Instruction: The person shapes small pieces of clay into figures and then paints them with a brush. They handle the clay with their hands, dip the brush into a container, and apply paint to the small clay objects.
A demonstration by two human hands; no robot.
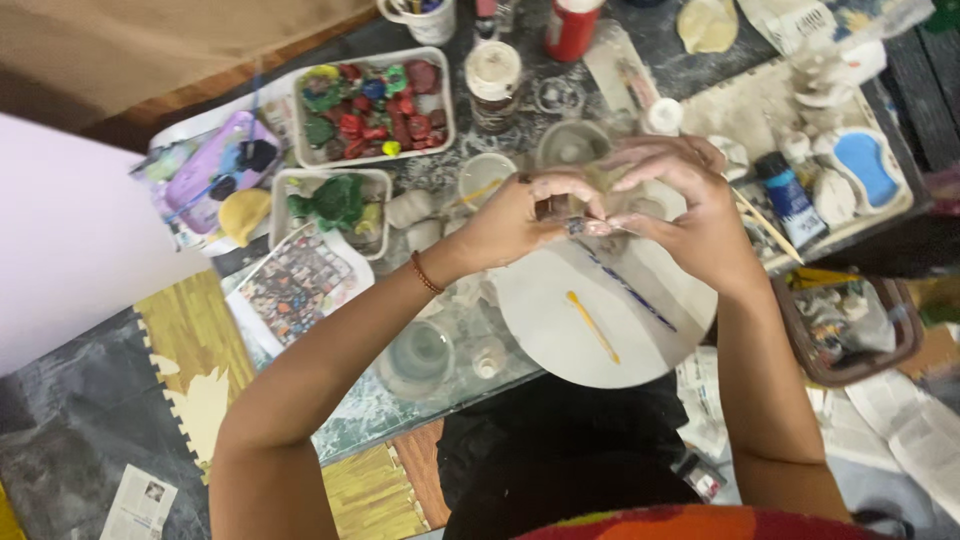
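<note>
My left hand [520, 215] and my right hand [680, 200] meet above a round white board [560, 320] on the glass table. Together they pinch a small pale lump of clay [600, 215] between the fingertips; its exact shape is hidden by the fingers. A thin orange bracelet circles my left wrist. On the board lie a yellow modelling tool [592, 326] and a blue-handled tool [630, 285], both untouched.
A white tray of red, green and blue clay pieces [372, 105] and a smaller tray with green clay [335, 205] sit far left. Jars [493, 85], a red bottle [570, 28], a blue paint bottle [790, 195], a plaster tray [850, 160] and a brown basket [850, 325] crowd the table.
</note>
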